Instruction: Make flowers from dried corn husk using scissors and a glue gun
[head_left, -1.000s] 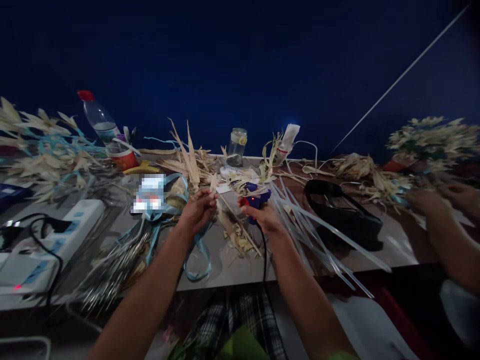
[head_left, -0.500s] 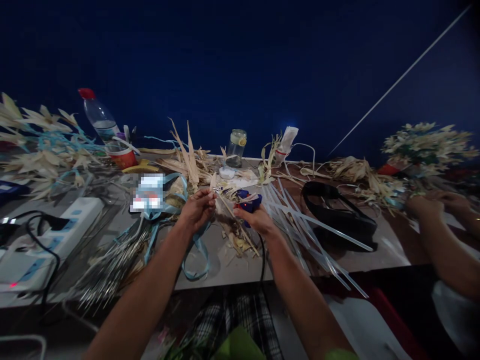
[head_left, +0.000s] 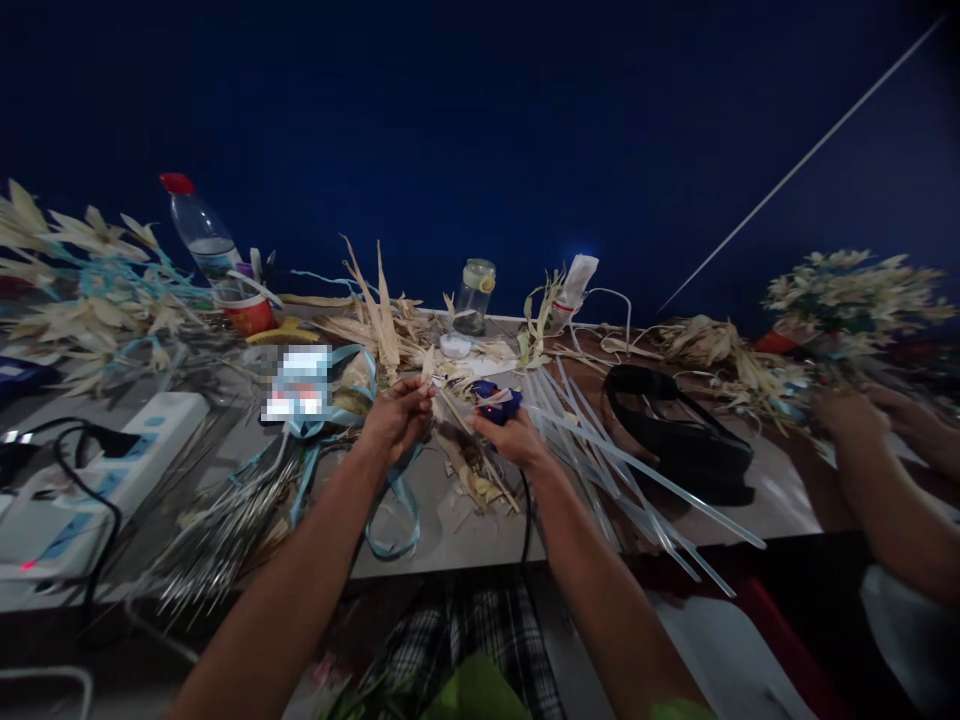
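My left hand (head_left: 395, 420) is closed in a pinch on a thin dried husk strip (head_left: 428, 372) that stands up above the table. My right hand (head_left: 514, 440) is wrapped round a blue glue gun (head_left: 495, 400) with a small red light, its nozzle pointing left toward the strip. The gun's black cord (head_left: 527, 510) runs down off the table's front edge. Husk scraps (head_left: 472, 475) lie on the table just below both hands.
Clear glue sticks (head_left: 615, 470) fan out to the right, beside a black strap (head_left: 679, 440). A light blue ribbon (head_left: 390, 500), wire stems (head_left: 217, 530) and a power strip (head_left: 97, 480) lie left. A bottle (head_left: 199, 235), red cup (head_left: 246, 312) and jar (head_left: 475, 292) stand behind. Another person's hands (head_left: 862, 415) work at right.
My right hand with the glue gun has moved left, closer to the husk strip in my left hand. The other person's hands have shifted slightly.
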